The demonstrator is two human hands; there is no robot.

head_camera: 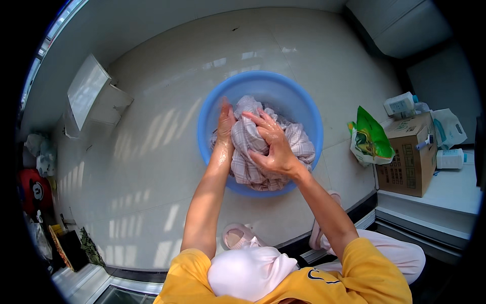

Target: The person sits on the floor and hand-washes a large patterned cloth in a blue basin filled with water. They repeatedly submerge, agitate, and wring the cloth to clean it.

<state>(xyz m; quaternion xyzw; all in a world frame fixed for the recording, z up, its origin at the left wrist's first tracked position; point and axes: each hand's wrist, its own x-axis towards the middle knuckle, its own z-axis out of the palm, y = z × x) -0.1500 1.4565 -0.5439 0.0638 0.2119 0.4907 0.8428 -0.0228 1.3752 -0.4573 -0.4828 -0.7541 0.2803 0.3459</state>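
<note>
A round blue plastic basin stands on the floor before me with wet, light plaid cloth bunched in it. Against the left side of a raised fold is my left hand, palm turned inward. My right hand lies over the fold from the right, its fingers curved and spread around the fabric. Between them, the two hands hold the bunch. Both look wet. Cloth hides the basin's bottom, so any water depth cannot be seen.
To the right stand a cardboard box, a green plastic bag and white bottles. A white panel-like object leans at the left. Bags and a red item line the far left. A pink slipper is near the basin.
</note>
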